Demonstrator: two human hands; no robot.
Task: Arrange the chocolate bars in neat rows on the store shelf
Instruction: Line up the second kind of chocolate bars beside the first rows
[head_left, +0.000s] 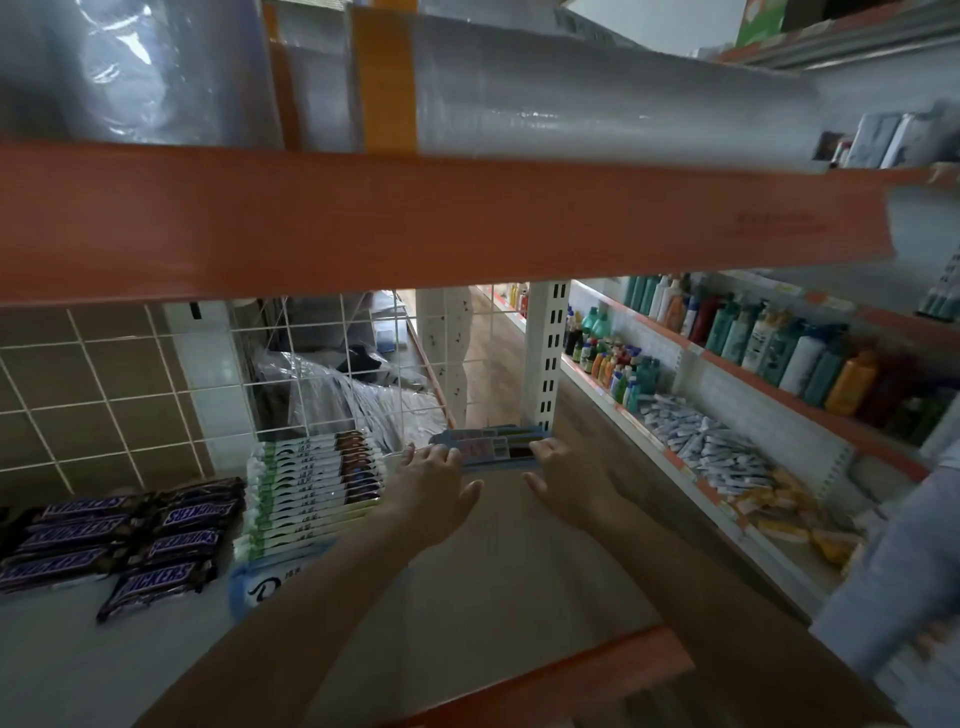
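A flat stack of blue chocolate bars (491, 447) lies at the back of the shelf (519, 545), long axis running left to right, straight ahead of both hands. The left hand (434, 480) holds its left end, the right hand (563, 475) its right end, fingers laid along the glossy wrappers. The bars sit right of a tidy green-and-white row (311, 480).
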